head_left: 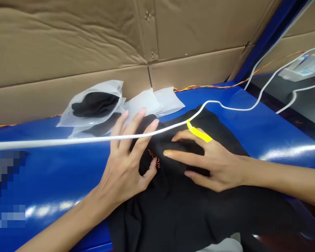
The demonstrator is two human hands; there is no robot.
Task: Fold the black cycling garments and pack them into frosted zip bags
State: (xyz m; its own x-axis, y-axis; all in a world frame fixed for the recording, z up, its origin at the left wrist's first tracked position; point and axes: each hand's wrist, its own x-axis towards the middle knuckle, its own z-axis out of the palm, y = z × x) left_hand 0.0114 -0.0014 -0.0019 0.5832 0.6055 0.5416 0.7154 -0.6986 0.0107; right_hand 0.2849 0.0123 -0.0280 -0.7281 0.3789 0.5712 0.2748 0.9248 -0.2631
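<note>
— Hands first: how do they lie?
— Your left hand (126, 164) is open and flat on the black garment (173, 210), fingers spread, gripping nothing. A white cable (68, 141) passes in front of its fingers. Your right hand (215, 164) is open too, palm down on the same cloth. Its fingertips point toward the left hand, and it holds nothing. The cable's yellow tag (199, 133) shows just above its knuckles.
— And the garment?
— It lies under both palms on the blue table (55, 182), bunched between your hands. Some orange print (153, 157) shows beside your left thumb.
— How far along?
— Early, I judge. Beyond your left fingertips one dark piece already sits in a clear bag (94, 105), with empty bags (157, 101) just beside it. The piece under your hands is creased, not folded flat and not bagged.
</note>
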